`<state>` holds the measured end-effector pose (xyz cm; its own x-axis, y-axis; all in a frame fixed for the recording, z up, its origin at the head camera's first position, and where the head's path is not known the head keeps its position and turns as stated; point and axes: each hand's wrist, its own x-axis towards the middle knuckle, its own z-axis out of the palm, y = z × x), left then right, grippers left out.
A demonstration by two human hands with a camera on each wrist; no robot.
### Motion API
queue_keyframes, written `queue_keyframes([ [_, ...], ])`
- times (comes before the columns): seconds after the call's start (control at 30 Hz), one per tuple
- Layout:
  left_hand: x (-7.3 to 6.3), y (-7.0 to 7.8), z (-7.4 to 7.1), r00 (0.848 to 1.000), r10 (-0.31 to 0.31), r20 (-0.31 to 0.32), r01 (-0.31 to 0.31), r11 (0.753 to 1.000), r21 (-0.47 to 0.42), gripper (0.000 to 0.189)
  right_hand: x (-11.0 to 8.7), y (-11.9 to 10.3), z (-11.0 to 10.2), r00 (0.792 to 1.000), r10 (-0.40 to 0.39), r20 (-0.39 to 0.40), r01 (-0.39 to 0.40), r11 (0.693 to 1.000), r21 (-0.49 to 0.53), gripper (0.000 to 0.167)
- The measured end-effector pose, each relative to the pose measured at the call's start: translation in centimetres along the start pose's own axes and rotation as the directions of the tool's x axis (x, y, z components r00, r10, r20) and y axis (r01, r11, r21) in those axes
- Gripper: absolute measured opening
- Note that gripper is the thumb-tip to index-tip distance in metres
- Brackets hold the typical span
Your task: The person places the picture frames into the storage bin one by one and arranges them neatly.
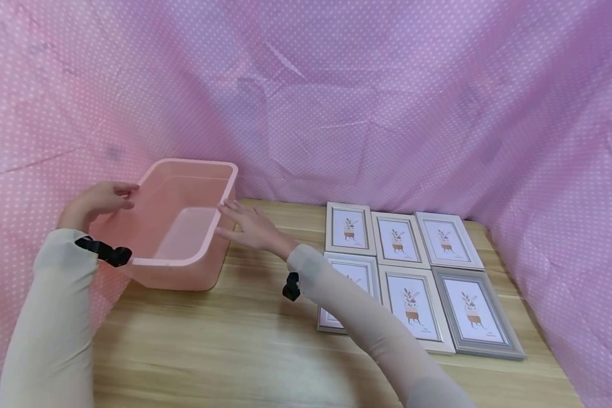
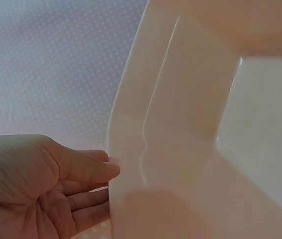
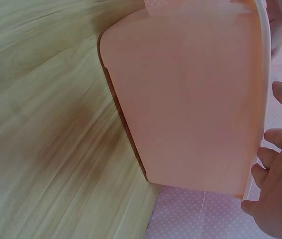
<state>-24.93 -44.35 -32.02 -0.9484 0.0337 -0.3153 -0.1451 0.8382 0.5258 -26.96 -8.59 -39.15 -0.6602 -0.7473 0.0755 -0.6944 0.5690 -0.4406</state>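
A pink plastic bin (image 1: 194, 277) stands on the left of the wooden table, its open top facing up. My left hand (image 1: 99, 201) is at the bin's left rim. In the left wrist view, the left thumb (image 2: 98, 168) overlaps the rim's inner face while the other fingers go behind the wall, partly hidden. My right hand (image 1: 252, 226) reaches across to the right rim, fingers straight and spread. Seen from the right wrist, the right fingertips (image 3: 267, 157) are right at the rim. The bin's visible floor is bare.
Several picture frames lie flat in two rows on the table's right side, among them a grey frame (image 1: 512, 340) and a white frame (image 1: 469, 243). My right sleeve (image 1: 367, 317) passes over the nearer left frames. Pink dotted cloth (image 1: 311, 113) hangs behind and around the wooden table (image 1: 199, 351).
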Motion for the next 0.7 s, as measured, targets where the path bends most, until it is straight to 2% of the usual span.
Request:
queue_keyframes([
  [0.23,0.2,0.5,0.3,1.0,-0.007,0.002,0.007,1.0,0.01,0.064,-0.5,0.8,-0.2,1.0,-0.009,-0.017,0.009,1.0,-0.012,0.067],
  [0.5,0.8,1.5,0.7,1.0,0.023,-0.001,-0.023,0.999,-0.022,0.065,-1.1,2.4,-0.8,0.998,-0.021,-0.064,0.022,1.0,0.013,0.065],
  [0.7,1.3,2.8,1.6,0.997,0.073,-0.037,-0.072,0.997,0.017,0.063,-1.8,4.1,-1.4,0.995,-0.019,-0.096,0.029,0.995,0.1,0.061],
])
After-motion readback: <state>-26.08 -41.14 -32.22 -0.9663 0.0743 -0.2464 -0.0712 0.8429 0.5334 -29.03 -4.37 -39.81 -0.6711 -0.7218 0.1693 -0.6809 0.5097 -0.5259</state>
